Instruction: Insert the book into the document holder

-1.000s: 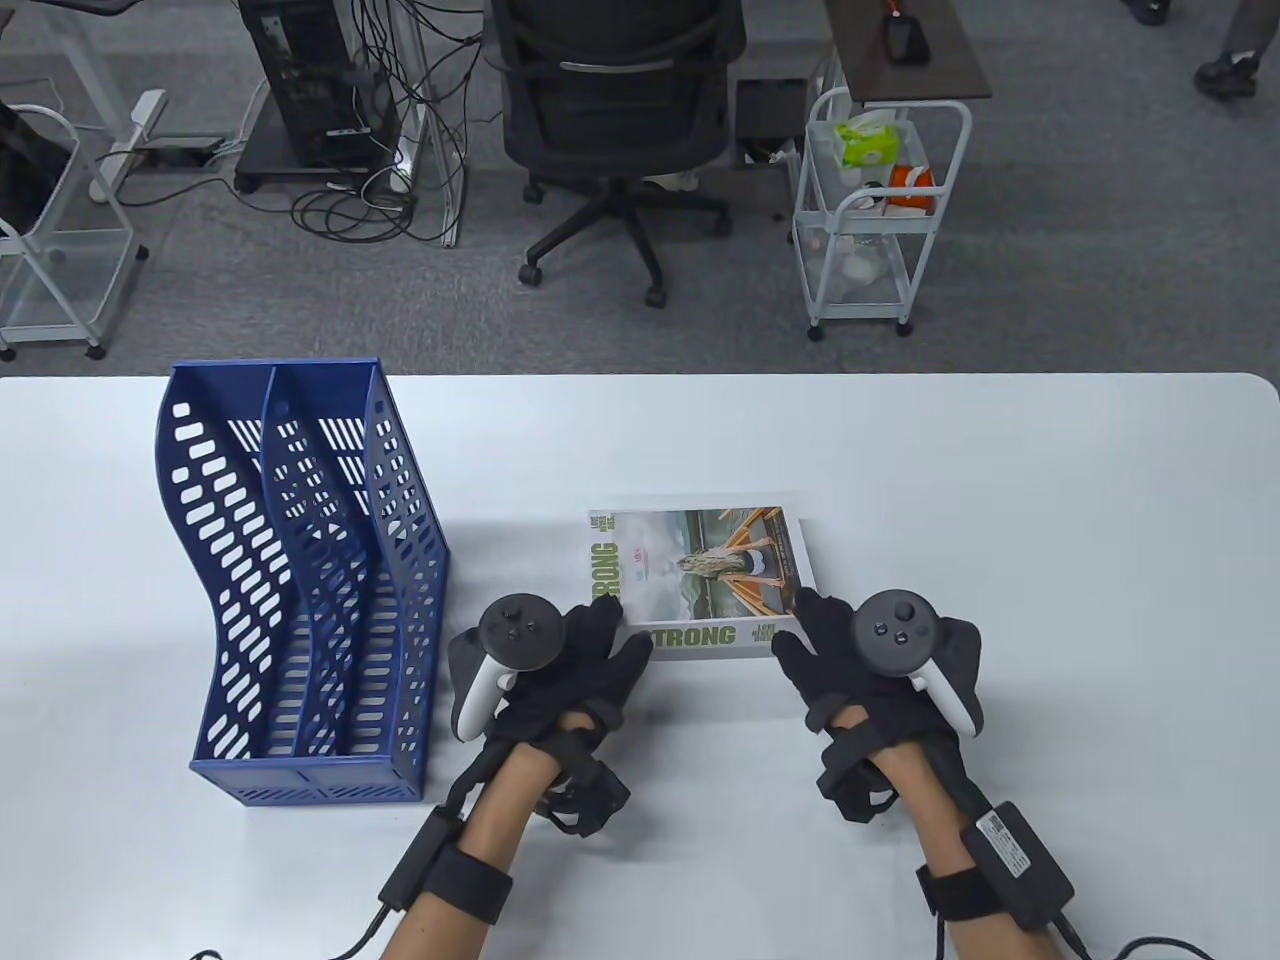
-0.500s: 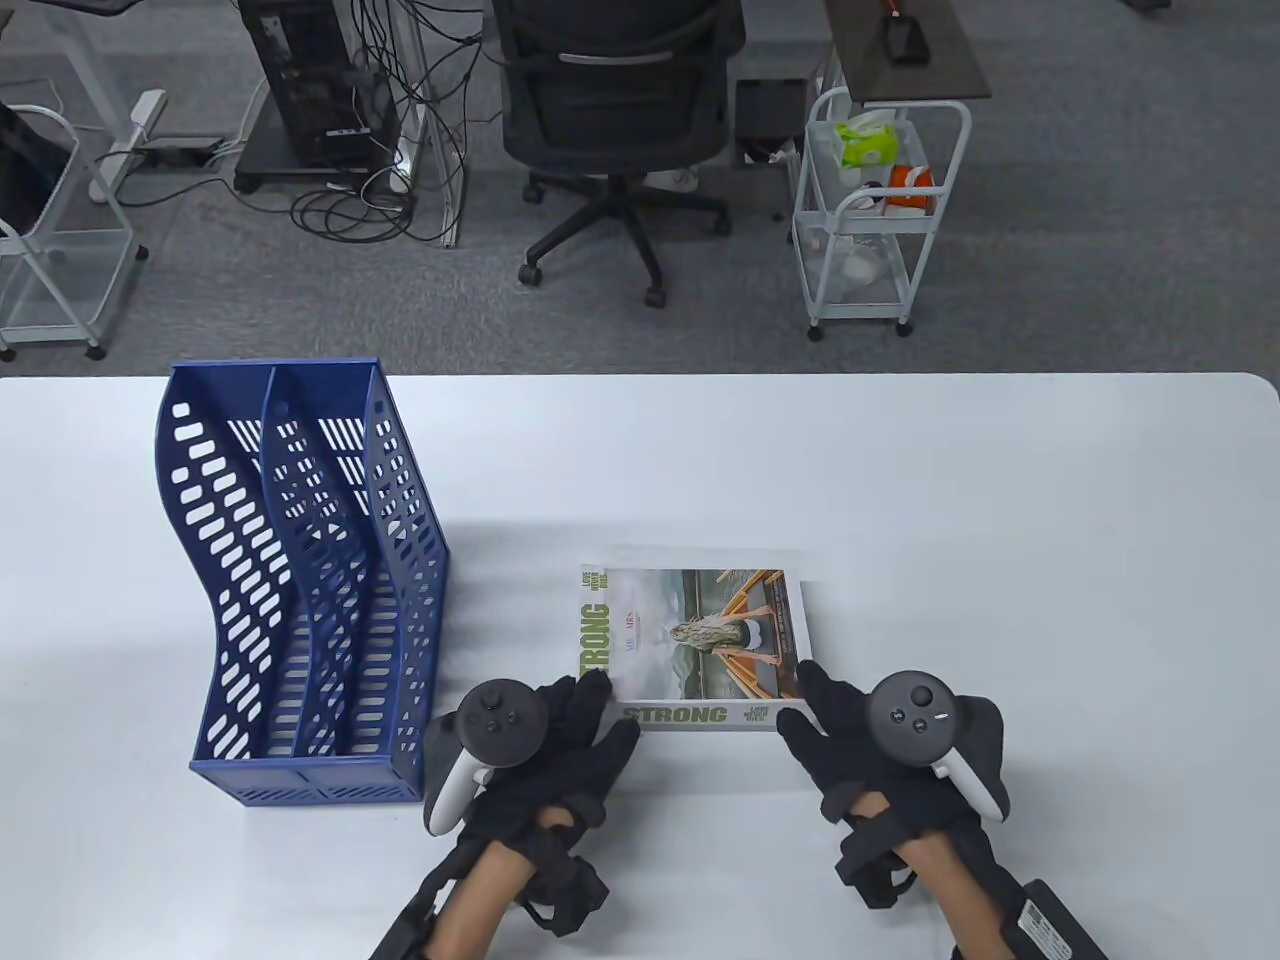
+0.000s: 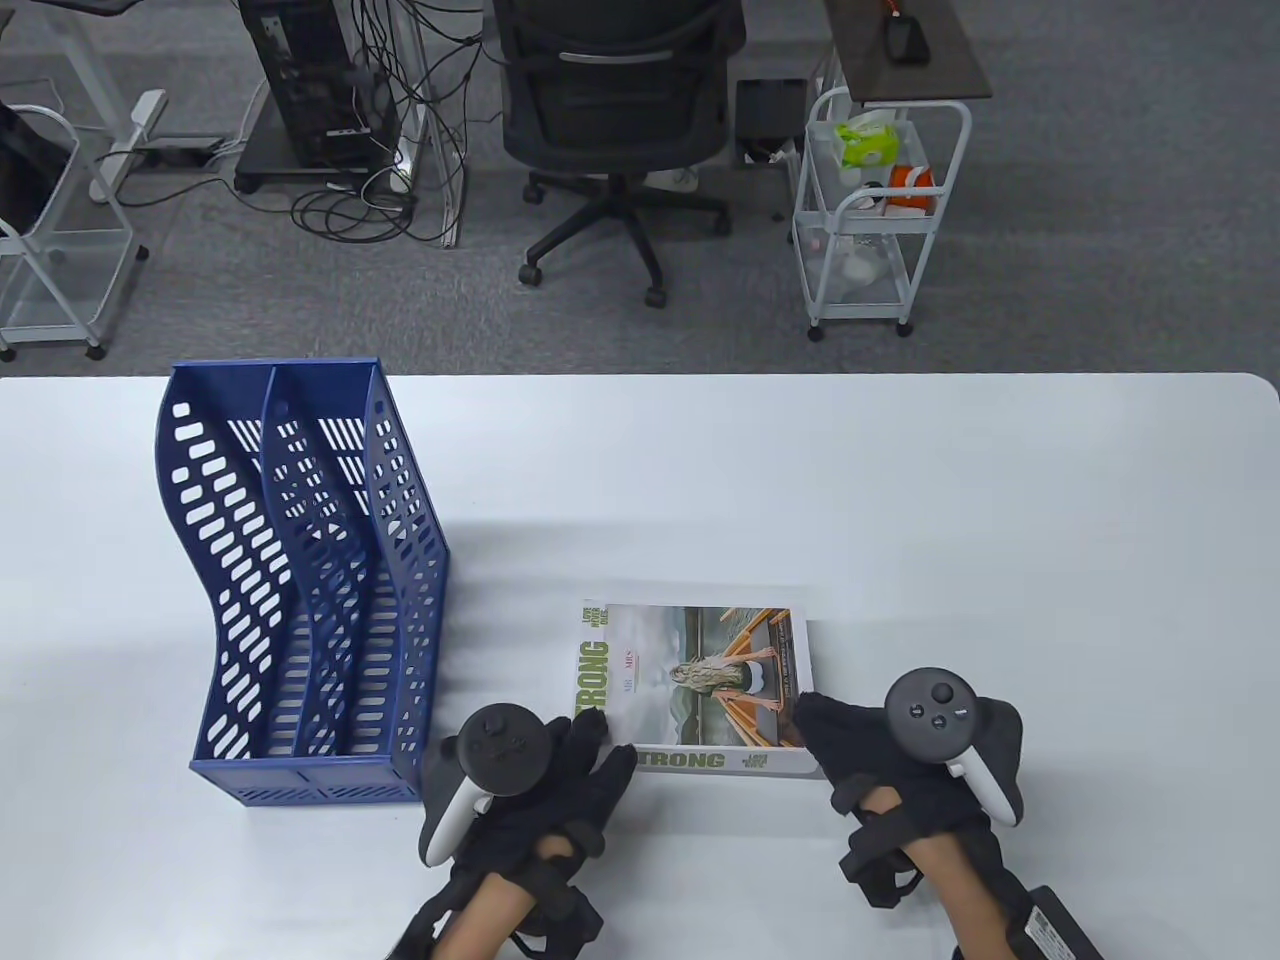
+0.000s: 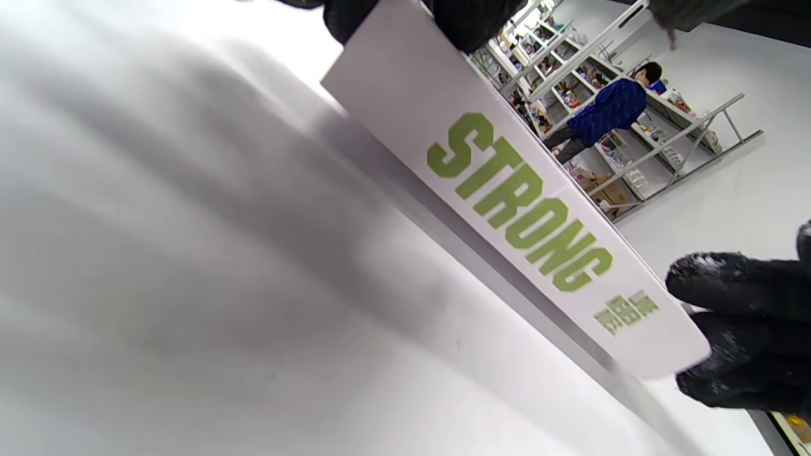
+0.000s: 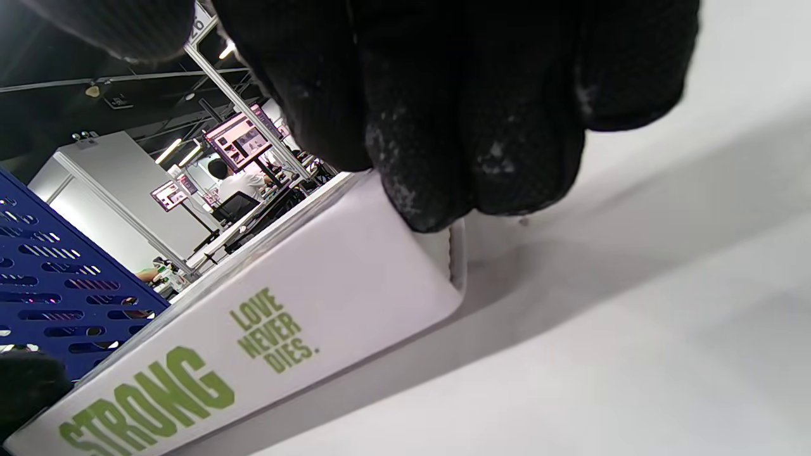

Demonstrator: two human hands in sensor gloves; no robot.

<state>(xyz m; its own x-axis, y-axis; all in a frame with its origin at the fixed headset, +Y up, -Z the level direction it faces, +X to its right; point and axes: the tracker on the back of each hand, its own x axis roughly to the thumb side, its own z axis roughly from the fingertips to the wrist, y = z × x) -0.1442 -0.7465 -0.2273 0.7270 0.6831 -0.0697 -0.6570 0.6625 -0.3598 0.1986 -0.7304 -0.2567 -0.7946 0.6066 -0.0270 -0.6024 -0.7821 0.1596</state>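
Note:
The book [image 3: 690,680], white with a photo cover and a green "STRONG" spine, lies flat near the table's front edge. My left hand [image 3: 605,745] holds its near left corner, fingers on the cover and thumb at the spine. My right hand [image 3: 815,740] holds the near right corner the same way. The spine fills the left wrist view [image 4: 519,209] and the right wrist view [image 5: 285,329], with my right fingers [image 5: 456,126] over its corner. The blue document holder [image 3: 300,580] stands upright left of the book, its slots empty; it also shows in the right wrist view [image 5: 51,278].
The white table [image 3: 1000,520] stretches bare to the right and behind the book. Beyond its far edge stand a black office chair [image 3: 615,110] and a white wire cart [image 3: 880,200] on the carpet.
Both hands have slid the book toward the table's front edge, keeping their hold on its near corners. The document holder has not moved.

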